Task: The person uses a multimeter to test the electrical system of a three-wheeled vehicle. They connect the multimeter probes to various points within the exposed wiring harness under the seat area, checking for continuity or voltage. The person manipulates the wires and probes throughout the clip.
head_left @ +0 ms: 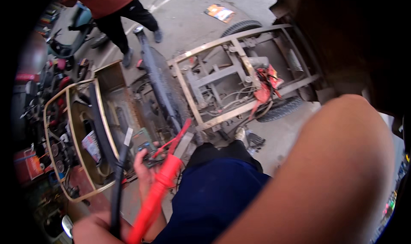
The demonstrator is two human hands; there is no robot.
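My left hand (147, 171) is closed around a grey-green handheld meter (142, 140), a multimeter by its look, with its face partly hidden. Thin red and dark wires run beside it. Close to the camera, a thick red lead (157, 185) and a black lead (121, 171) point upward, each with a flat grey metal end. Both come out of a blurred fist at the lower left (96, 232), which seems to be my right hand, its fingers partly cut off by the edge. My bent right arm (329, 171) fills the lower right.
Before me lies a bare metal vehicle frame (214, 74) with tyres (282, 110), loose cables and a red bundle (264, 92). A dark front piece (158, 81) and an open brown body shell (70, 119) adjoin it. Farther back stand a person (115, 10) and a scooter (70, 34).
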